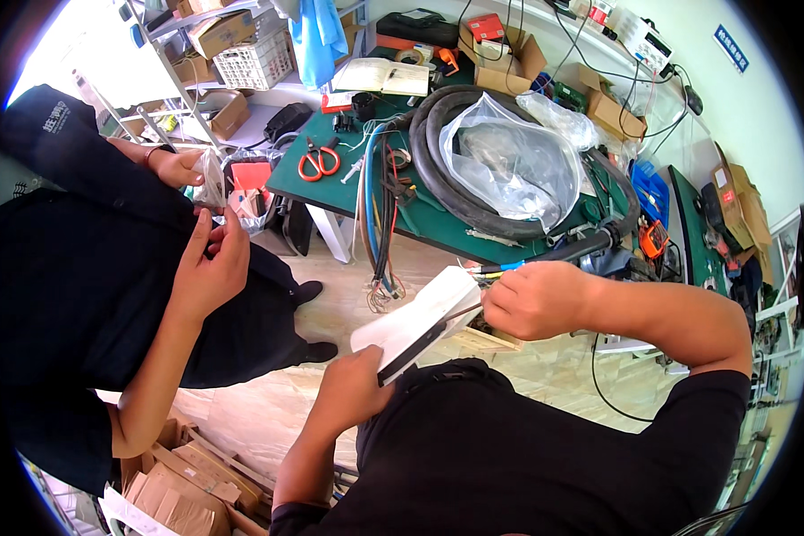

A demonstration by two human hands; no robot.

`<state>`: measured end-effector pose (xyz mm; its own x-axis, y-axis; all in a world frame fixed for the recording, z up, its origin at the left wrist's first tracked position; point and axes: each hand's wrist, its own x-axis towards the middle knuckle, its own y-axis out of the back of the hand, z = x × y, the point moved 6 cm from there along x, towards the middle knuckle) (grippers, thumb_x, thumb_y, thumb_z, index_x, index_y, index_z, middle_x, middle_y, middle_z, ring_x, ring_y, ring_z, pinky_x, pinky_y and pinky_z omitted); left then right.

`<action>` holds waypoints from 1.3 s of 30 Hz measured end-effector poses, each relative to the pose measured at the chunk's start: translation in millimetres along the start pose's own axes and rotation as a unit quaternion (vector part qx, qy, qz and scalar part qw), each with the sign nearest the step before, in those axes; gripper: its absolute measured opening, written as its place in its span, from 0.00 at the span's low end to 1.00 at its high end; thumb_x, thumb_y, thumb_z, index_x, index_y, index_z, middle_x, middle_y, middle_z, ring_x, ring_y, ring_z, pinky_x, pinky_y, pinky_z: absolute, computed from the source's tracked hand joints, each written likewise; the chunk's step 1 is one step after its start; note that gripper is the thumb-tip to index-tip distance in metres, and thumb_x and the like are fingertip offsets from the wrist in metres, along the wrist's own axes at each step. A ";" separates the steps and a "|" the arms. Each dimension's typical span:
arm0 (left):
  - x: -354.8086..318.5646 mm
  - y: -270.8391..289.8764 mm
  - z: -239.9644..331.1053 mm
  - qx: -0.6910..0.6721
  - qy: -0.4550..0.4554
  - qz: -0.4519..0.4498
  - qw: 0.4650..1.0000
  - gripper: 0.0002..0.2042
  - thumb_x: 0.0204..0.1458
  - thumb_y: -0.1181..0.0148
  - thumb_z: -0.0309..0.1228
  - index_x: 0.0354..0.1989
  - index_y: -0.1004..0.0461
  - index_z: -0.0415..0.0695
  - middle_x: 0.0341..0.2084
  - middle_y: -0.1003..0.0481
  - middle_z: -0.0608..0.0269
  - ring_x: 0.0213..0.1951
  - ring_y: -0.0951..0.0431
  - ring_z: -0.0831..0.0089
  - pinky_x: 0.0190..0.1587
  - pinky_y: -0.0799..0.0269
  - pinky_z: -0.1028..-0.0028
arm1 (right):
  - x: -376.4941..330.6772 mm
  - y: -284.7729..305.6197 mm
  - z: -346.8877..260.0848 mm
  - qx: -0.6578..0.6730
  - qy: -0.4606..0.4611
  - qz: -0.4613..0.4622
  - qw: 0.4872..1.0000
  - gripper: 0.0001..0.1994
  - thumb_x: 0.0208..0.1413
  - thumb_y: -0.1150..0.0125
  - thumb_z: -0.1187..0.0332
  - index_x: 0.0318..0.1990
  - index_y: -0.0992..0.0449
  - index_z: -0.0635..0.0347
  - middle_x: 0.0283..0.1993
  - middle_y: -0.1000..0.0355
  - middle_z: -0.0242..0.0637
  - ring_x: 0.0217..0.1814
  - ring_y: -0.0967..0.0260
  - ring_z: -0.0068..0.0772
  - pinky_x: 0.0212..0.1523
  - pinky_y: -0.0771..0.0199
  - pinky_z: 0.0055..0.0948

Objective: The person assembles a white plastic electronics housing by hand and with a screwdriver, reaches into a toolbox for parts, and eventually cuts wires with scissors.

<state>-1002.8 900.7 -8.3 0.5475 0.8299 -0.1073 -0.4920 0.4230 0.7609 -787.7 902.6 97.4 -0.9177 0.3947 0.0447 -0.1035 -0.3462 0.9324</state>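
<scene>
Left hand (353, 386) grips a flat white panel (417, 322) with a dark edge. Right hand (534, 299), fisted, pinches a thin metal tool (463, 312) against it.

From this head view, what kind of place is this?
Probably an electronics or repair workshop: a green workbench with coiled black hose, loose wires and red scissors, plus cardboard boxes on the shelves.

On the green workbench (330, 183), a coiled black rubber hose (438, 174) surrounds a clear crumpled plastic bag (509, 161). Red-handled scissors (317, 161) lie near its left edge, an open white booklet (382, 77) and brown cardboard boxes (509, 58) along its far edge.
</scene>
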 end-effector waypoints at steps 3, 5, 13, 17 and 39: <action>-3.8 -0.5 7.8 0.014 0.001 0.006 1.000 0.14 0.40 0.34 0.30 0.30 0.33 0.38 0.26 0.26 0.46 0.31 0.24 0.45 0.34 0.28 0.56 | -1.8 6.0 0.9 -0.006 0.008 0.017 1.000 0.07 0.49 0.42 0.66 0.26 0.29 0.57 0.22 0.34 0.30 0.25 0.31 0.26 0.25 0.33 0.25; -6.6 0.5 11.7 0.045 -0.011 0.038 0.998 0.14 0.39 0.34 0.30 0.30 0.33 0.38 0.26 0.26 0.47 0.30 0.24 0.46 0.33 0.28 0.56 | -5.9 -2.0 0.8 0.073 -0.056 -0.071 0.993 0.04 0.51 0.41 0.70 0.31 0.25 0.61 0.23 0.31 0.31 0.23 0.33 0.27 0.25 0.33 0.26; -0.9 3.0 8.0 0.095 -0.025 0.063 0.993 0.15 0.39 0.33 0.30 0.30 0.34 0.38 0.24 0.26 0.48 0.29 0.24 0.47 0.32 0.28 0.57 | -8.4 -32.0 16.7 0.417 -0.275 -0.200 0.843 0.07 0.54 0.43 0.68 0.31 0.25 0.64 0.30 0.26 0.43 0.38 0.24 0.43 0.38 0.27 0.39; 1.7 -0.2 -1.5 0.015 -0.018 0.021 0.999 0.13 0.40 0.34 0.30 0.29 0.33 0.38 0.24 0.26 0.46 0.30 0.24 0.45 0.34 0.28 0.56 | -0.2 -3.7 -3.2 0.096 -0.074 -0.048 0.991 0.04 0.47 0.44 0.69 0.26 0.31 0.56 0.25 0.32 0.34 0.29 0.30 0.31 0.28 0.31 0.29; 7.7 3.4 -2.5 0.013 -0.028 0.044 0.999 0.15 0.39 0.33 0.29 0.30 0.33 0.37 0.26 0.26 0.44 0.31 0.24 0.45 0.33 0.28 0.56 | 0.7 -2.9 6.6 0.046 -0.058 -0.024 0.997 0.04 0.45 0.43 0.68 0.26 0.29 0.57 0.28 0.32 0.32 0.31 0.28 0.29 0.27 0.28 0.26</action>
<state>-1001.9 909.5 -8.1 0.5406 0.8413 -0.0030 -0.5228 0.3387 0.7823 -785.5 909.5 97.0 -0.8618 0.5060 0.0347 -0.1064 -0.2473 0.9631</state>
